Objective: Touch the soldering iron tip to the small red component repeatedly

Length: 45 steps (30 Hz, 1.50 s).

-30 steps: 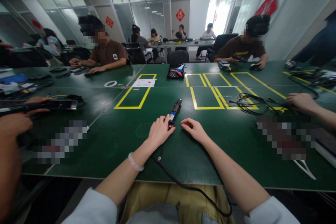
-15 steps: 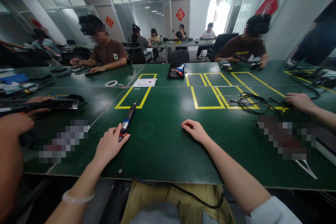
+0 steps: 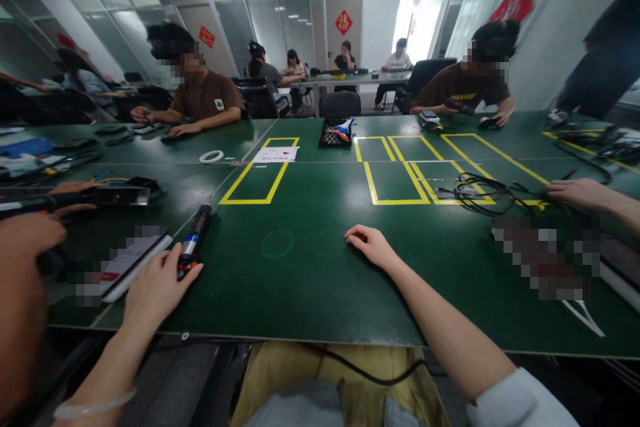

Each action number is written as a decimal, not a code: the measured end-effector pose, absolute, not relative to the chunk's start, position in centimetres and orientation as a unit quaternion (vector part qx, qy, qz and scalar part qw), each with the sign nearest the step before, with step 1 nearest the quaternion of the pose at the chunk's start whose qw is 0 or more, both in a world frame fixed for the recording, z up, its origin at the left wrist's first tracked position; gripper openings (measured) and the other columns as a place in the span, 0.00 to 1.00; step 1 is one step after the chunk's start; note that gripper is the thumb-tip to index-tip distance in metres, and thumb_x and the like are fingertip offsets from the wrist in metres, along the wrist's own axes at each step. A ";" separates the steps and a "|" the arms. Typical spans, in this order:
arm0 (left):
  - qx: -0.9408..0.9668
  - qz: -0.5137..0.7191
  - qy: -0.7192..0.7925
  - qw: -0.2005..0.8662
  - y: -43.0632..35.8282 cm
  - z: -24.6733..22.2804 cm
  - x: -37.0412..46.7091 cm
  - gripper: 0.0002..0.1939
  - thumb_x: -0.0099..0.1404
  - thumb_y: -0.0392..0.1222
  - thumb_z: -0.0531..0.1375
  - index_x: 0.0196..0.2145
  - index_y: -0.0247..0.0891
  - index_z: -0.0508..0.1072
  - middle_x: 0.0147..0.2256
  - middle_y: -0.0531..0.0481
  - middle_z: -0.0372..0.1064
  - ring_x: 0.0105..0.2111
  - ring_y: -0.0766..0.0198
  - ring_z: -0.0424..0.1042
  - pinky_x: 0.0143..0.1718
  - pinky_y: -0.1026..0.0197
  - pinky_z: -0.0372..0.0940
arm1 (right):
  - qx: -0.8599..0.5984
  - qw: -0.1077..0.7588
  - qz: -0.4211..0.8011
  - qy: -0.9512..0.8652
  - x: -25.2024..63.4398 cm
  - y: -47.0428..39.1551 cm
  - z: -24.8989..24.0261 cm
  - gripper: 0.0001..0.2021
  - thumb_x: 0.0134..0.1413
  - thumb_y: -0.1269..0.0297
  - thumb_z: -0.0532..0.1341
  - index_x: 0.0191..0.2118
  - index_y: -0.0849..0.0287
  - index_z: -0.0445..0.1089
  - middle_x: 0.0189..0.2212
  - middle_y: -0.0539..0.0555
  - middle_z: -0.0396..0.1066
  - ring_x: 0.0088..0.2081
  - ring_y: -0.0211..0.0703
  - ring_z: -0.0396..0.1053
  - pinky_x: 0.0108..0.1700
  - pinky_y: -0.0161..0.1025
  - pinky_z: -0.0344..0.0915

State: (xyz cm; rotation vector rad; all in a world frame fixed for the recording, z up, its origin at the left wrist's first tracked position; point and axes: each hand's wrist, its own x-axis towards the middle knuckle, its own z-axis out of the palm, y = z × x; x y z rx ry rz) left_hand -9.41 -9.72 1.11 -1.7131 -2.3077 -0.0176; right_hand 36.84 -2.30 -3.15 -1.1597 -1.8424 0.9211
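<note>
My left hand is closed around the rear end of an electric screwdriver, which lies along the green table with its front end pointing away from me. The tool has a black body with a blue and silver band, and orange-red parts show by my fingers. Near the table's front edge below this hand is a small pale ring. On the right, my right hand rests on the tabletop, its fingers curled in and nothing visible in them.
Yellow tape outlines mark the table, one with a white card. Behind sit a black tray of tools and a tape roll. Black cables lie right. Co-workers' hands rest at both sides; a tablet lies left.
My left hand has slid the electric screwdriver leftward across the table, out from the left tape outline toward the tablet. The small pale ring has shifted left too. My right hand has stayed put.
</note>
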 end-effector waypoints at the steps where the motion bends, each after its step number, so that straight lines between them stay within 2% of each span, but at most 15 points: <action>1: -0.598 -0.018 -0.786 0.157 -10.0 1.2 -9.0 0.26 0.61 0.56 0.50 0.54 0.41 0.59 0.49 0.45 0.66 0.49 0.50 0.64 0.47 0.53 0.61 | -0.453 0.378 0.361 -0.722 36.8 -2.3 -3.2 0.09 0.55 0.64 0.57 0.36 0.59 0.73 0.29 0.51 0.73 0.31 0.40 0.68 0.35 0.36 0.62; 5: -0.638 -0.034 -0.748 0.178 -10.7 1.2 -8.5 0.18 0.62 0.53 0.49 0.42 0.40 0.66 0.44 0.43 0.66 0.44 0.54 0.66 0.46 0.57 0.62 | -0.451 0.378 0.366 -0.720 36.7 -2.2 -3.5 0.09 0.55 0.64 0.57 0.37 0.60 0.73 0.30 0.52 0.74 0.31 0.40 0.69 0.35 0.36 0.62; 7: -0.636 -0.045 -0.751 0.171 -10.8 1.3 -8.7 0.16 0.62 0.53 0.48 0.38 0.40 0.66 0.43 0.44 0.66 0.42 0.56 0.67 0.44 0.58 0.63 | -0.452 0.380 0.369 -0.718 36.7 -2.2 -3.5 0.09 0.55 0.64 0.57 0.37 0.60 0.73 0.30 0.52 0.74 0.31 0.40 0.69 0.36 0.36 0.63; 11: -0.610 -0.080 -0.776 0.138 -9.8 2.3 -7.4 0.19 0.64 0.53 0.45 0.39 0.39 0.68 0.41 0.47 0.69 0.40 0.57 0.69 0.40 0.58 0.64 | -0.451 0.383 0.381 -0.711 36.5 -2.2 -3.4 0.09 0.54 0.64 0.57 0.37 0.60 0.73 0.30 0.52 0.74 0.31 0.40 0.70 0.36 0.36 0.63; 13: -0.633 -0.128 -0.761 0.059 -9.0 3.2 -5.1 0.19 0.64 0.54 0.47 0.42 0.39 0.67 0.39 0.47 0.71 0.38 0.57 0.71 0.40 0.57 0.64 | -0.451 0.384 0.386 -0.707 36.3 -2.2 -3.4 0.09 0.54 0.64 0.57 0.37 0.60 0.73 0.30 0.52 0.74 0.31 0.40 0.70 0.36 0.36 0.63; 16: -0.695 -0.249 -0.660 -0.139 -7.1 4.3 0.5 0.20 0.62 0.55 0.52 0.42 0.38 0.67 0.39 0.47 0.72 0.40 0.59 0.71 0.45 0.57 0.64 | -0.449 0.387 0.391 -0.704 36.2 -2.1 -3.4 0.09 0.54 0.64 0.57 0.38 0.60 0.72 0.30 0.52 0.74 0.32 0.40 0.70 0.37 0.37 0.64; 20: -0.704 -0.305 -0.515 -0.383 -3.4 4.5 9.0 0.21 0.62 0.54 0.53 0.44 0.35 0.69 0.35 0.48 0.70 0.35 0.63 0.70 0.41 0.57 0.66 | -0.438 0.400 0.416 -0.689 36.3 -2.0 -3.6 0.10 0.53 0.62 0.58 0.38 0.60 0.72 0.30 0.52 0.74 0.32 0.40 0.70 0.38 0.37 0.65; 24: -0.665 -0.318 -0.434 -0.518 -0.2 2.6 15.4 0.23 0.60 0.52 0.57 0.47 0.33 0.71 0.32 0.49 0.68 0.30 0.68 0.66 0.35 0.63 0.63 | -0.418 0.431 0.443 -0.666 36.5 -1.7 -3.7 0.12 0.54 0.59 0.58 0.41 0.60 0.69 0.30 0.51 0.73 0.30 0.38 0.69 0.37 0.37 0.66; 27: -0.643 -0.311 -0.383 -0.585 0.7 0.8 17.9 0.28 0.59 0.48 0.60 0.55 0.34 0.66 0.29 0.52 0.66 0.30 0.69 0.65 0.33 0.64 0.61 | -0.404 0.443 0.457 -0.657 36.6 -1.5 -3.8 0.14 0.53 0.58 0.59 0.44 0.60 0.67 0.30 0.51 0.73 0.29 0.38 0.68 0.36 0.37 0.66; 30: -0.626 -0.315 -0.356 -0.618 0.7 -0.4 18.9 0.33 0.58 0.46 0.61 0.59 0.34 0.61 0.26 0.55 0.64 0.28 0.70 0.64 0.33 0.65 0.59 | -0.391 0.445 0.469 -0.655 36.6 -1.4 -4.0 0.14 0.53 0.58 0.60 0.42 0.59 0.66 0.32 0.52 0.73 0.30 0.38 0.69 0.36 0.37 0.67; 35: -0.621 -0.330 -0.354 -0.617 0.3 -1.1 18.9 0.34 0.58 0.45 0.61 0.60 0.34 0.60 0.23 0.57 0.61 0.27 0.71 0.62 0.33 0.65 0.57 | -0.373 0.438 0.490 -0.655 36.4 -1.6 -4.0 0.14 0.51 0.57 0.63 0.40 0.60 0.66 0.34 0.54 0.75 0.32 0.39 0.71 0.37 0.38 0.68; 39: -0.618 -0.333 -0.364 -0.611 0.5 -1.6 18.8 0.31 0.61 0.48 0.58 0.60 0.35 0.61 0.28 0.54 0.66 0.28 0.70 0.65 0.35 0.64 0.59 | -0.380 0.431 0.489 -0.656 36.3 -1.6 -4.0 0.14 0.53 0.54 0.61 0.39 0.59 0.66 0.33 0.54 0.74 0.33 0.40 0.71 0.37 0.38 0.68; 41: -0.604 -0.345 -0.379 -0.611 0.7 -2.0 18.9 0.28 0.63 0.50 0.56 0.58 0.34 0.63 0.29 0.52 0.68 0.28 0.69 0.67 0.35 0.63 0.61 | -0.384 0.435 0.481 -0.657 36.3 -1.6 -4.1 0.15 0.52 0.53 0.61 0.39 0.59 0.66 0.33 0.53 0.73 0.32 0.40 0.71 0.36 0.38 0.68; 45: -0.578 -0.369 -0.392 -0.614 1.0 -2.6 18.8 0.21 0.63 0.53 0.55 0.45 0.32 0.69 0.29 0.51 0.68 0.28 0.69 0.69 0.36 0.62 0.63 | -0.400 0.457 0.459 -0.648 36.5 -1.4 -4.0 0.15 0.52 0.52 0.61 0.37 0.58 0.66 0.30 0.51 0.72 0.29 0.38 0.69 0.34 0.37 0.67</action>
